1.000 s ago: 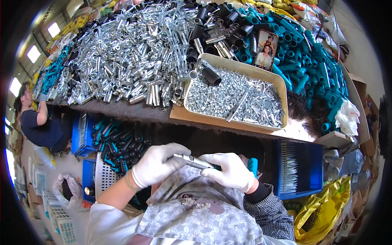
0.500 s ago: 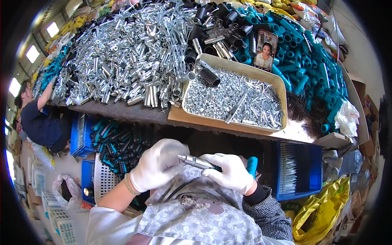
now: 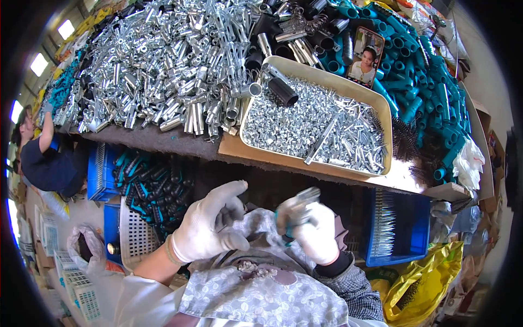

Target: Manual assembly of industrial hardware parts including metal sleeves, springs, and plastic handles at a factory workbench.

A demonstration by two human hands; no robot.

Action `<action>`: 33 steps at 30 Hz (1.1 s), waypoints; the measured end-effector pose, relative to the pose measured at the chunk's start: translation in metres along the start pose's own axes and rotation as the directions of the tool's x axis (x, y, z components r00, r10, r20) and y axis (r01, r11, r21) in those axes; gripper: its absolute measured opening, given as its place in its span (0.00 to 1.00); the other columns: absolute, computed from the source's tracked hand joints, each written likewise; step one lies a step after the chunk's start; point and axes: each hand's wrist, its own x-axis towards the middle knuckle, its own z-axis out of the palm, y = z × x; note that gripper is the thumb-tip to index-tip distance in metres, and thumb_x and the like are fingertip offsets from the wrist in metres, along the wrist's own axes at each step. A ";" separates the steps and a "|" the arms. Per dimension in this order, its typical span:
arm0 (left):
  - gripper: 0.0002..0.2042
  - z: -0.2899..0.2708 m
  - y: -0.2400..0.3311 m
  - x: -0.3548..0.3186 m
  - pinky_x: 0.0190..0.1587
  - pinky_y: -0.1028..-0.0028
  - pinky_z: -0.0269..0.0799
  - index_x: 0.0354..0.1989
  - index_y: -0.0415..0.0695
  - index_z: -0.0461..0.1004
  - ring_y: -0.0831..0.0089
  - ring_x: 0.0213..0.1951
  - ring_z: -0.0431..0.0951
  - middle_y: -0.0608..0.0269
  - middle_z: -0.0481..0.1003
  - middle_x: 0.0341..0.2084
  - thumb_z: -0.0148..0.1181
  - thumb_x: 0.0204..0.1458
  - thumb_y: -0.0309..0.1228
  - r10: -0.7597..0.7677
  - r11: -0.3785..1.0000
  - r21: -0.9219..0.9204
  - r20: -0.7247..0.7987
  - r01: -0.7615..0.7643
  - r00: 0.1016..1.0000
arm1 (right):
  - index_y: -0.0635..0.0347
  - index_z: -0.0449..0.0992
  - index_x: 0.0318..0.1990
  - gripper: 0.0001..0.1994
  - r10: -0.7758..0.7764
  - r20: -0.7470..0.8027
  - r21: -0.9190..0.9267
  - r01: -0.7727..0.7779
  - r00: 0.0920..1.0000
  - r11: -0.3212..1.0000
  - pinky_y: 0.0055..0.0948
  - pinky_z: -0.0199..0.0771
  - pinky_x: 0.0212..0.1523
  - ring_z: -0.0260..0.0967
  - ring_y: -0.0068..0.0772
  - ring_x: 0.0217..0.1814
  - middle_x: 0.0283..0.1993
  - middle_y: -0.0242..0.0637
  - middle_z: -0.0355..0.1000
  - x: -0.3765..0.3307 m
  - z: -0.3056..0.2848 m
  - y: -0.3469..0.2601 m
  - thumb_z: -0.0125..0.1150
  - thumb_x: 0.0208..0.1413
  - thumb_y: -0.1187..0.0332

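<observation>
My left hand [image 3: 207, 226] wears a white glove and is held over my lap. Its thumb and fingers are spread apart, with nothing between them. To its right, my gloved right hand [image 3: 317, 231] is closed around a silver metal tool with a teal handle [image 3: 299, 204]. Motion blurs the tool and the fingers on it, so its exact kind is unclear. The shiny barrel points up and to the right above the knuckles. A gap separates my two hands, both in front of the bench edge.
Loose silver metal parts [image 3: 158, 65] are heaped on the bench. A cream tray [image 3: 388, 147] holds small metal pieces, with teal tubes [image 3: 436, 98] and a phone [image 3: 366, 57] behind it. Blue crates [image 3: 400, 253] and black-and-teal handles [image 3: 155, 188] sit below. A person [image 3: 49, 158] works at far left.
My left hand has come off the tool and opened. My right hand has swung the tool from pointing left to pointing up and right. The view has shifted slightly.
</observation>
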 end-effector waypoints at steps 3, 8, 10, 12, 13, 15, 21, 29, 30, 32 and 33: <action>0.22 0.003 0.014 0.012 0.25 0.71 0.75 0.41 0.41 0.78 0.67 0.24 0.81 0.60 0.79 0.26 0.75 0.45 0.45 0.250 0.941 0.238 -0.015 -0.239 0.968 | 0.63 0.77 0.45 0.17 -0.174 0.249 -0.574 0.289 0.953 0.766 0.33 0.75 0.38 0.75 0.44 0.36 0.34 0.42 0.75 0.013 0.018 -0.003 0.70 0.49 0.64; 0.14 -0.010 0.017 0.022 0.24 0.70 0.73 0.39 0.45 0.81 0.65 0.22 0.79 0.65 0.78 0.25 0.74 0.43 0.33 0.413 0.875 0.121 0.318 -0.468 0.854 | 0.68 0.76 0.39 0.23 0.000 0.704 0.114 -0.113 0.710 0.987 0.30 0.69 0.36 0.70 0.28 0.33 0.30 0.36 0.72 0.033 -0.012 0.015 0.63 0.60 0.50; 0.19 -0.012 0.007 0.026 0.32 0.68 0.76 0.43 0.43 0.79 0.63 0.29 0.80 0.60 0.79 0.31 0.74 0.46 0.41 0.294 0.951 -0.024 0.371 -0.308 0.881 | 0.69 0.77 0.41 0.26 -0.054 0.571 0.142 -0.034 0.819 0.989 0.26 0.70 0.36 0.71 0.24 0.33 0.32 0.35 0.75 0.026 -0.010 0.011 0.67 0.56 0.48; 0.43 0.004 -0.020 0.024 0.49 0.62 0.75 0.57 0.36 0.69 0.48 0.46 0.78 0.47 0.75 0.47 0.69 0.41 0.60 0.159 0.982 -0.133 0.180 -0.136 0.971 | 0.65 0.79 0.42 0.23 0.144 0.191 0.302 -0.198 0.971 0.933 0.33 0.73 0.42 0.73 0.33 0.38 0.37 0.38 0.77 0.012 0.002 -0.014 0.70 0.53 0.51; 0.48 0.007 -0.030 0.026 0.51 0.59 0.75 0.60 0.34 0.65 0.45 0.48 0.77 0.45 0.75 0.48 0.70 0.39 0.62 0.163 0.986 -0.035 0.317 -0.160 0.934 | 0.60 0.76 0.43 0.21 -0.057 0.049 0.548 0.021 0.997 0.836 0.38 0.73 0.43 0.73 0.35 0.40 0.37 0.37 0.76 0.012 0.006 -0.006 0.69 0.54 0.52; 0.43 0.009 -0.044 -0.001 0.49 0.59 0.75 0.60 0.36 0.68 0.49 0.45 0.78 0.47 0.76 0.46 0.76 0.36 0.49 0.048 0.920 0.334 0.422 -0.204 0.905 | 0.54 0.72 0.45 0.18 -0.261 -0.257 0.729 0.364 0.931 0.580 0.34 0.67 0.36 0.66 0.28 0.31 0.30 0.27 0.68 0.025 -0.006 -0.010 0.61 0.61 0.49; 0.28 0.026 -0.070 -0.025 0.32 0.63 0.75 0.53 0.46 0.75 0.58 0.27 0.80 0.57 0.79 0.27 0.71 0.38 0.33 -0.007 0.893 0.439 0.234 -0.099 0.972 | 0.52 0.70 0.30 0.14 0.207 -0.275 0.933 0.209 0.939 0.292 0.36 0.67 0.41 0.60 0.29 0.28 0.27 0.32 0.66 0.036 -0.036 0.157 0.53 0.65 0.56; 0.28 0.078 -0.114 0.004 0.48 0.55 0.76 0.63 0.52 0.67 0.49 0.46 0.80 0.51 0.75 0.53 0.63 0.52 0.41 -0.331 0.900 0.390 0.315 0.196 0.889 | 0.61 0.75 0.46 0.15 0.427 -0.335 0.026 -0.445 0.840 0.895 0.38 0.74 0.45 0.73 0.35 0.38 0.38 0.38 0.75 0.074 -0.079 0.382 0.50 0.66 0.58; 0.27 0.080 -0.122 0.003 0.48 0.56 0.76 0.62 0.52 0.68 0.49 0.46 0.80 0.51 0.75 0.54 0.63 0.53 0.41 -0.357 0.886 0.420 0.340 0.199 0.870 | 0.61 0.75 0.46 0.15 0.424 -0.331 -0.007 -0.452 0.843 0.892 0.37 0.74 0.45 0.73 0.35 0.39 0.38 0.38 0.75 0.072 -0.082 0.389 0.50 0.66 0.58; 0.24 0.088 -0.126 0.007 0.49 0.58 0.76 0.57 0.50 0.73 0.52 0.46 0.80 0.52 0.78 0.48 0.64 0.52 0.42 -0.269 0.931 0.318 0.270 0.178 0.925 | 0.61 0.75 0.47 0.15 0.419 -0.322 -0.071 -0.463 0.849 0.884 0.37 0.74 0.46 0.73 0.35 0.40 0.38 0.39 0.75 0.070 -0.092 0.403 0.50 0.66 0.58; 0.23 0.091 -0.130 0.008 0.48 0.59 0.76 0.56 0.49 0.74 0.52 0.45 0.80 0.52 0.79 0.47 0.65 0.51 0.42 -0.306 0.921 0.327 0.275 0.210 0.912 | 0.61 0.75 0.47 0.15 0.415 -0.319 -0.102 -0.467 0.852 0.878 0.37 0.74 0.46 0.73 0.35 0.40 0.39 0.39 0.75 0.068 -0.096 0.410 0.50 0.66 0.58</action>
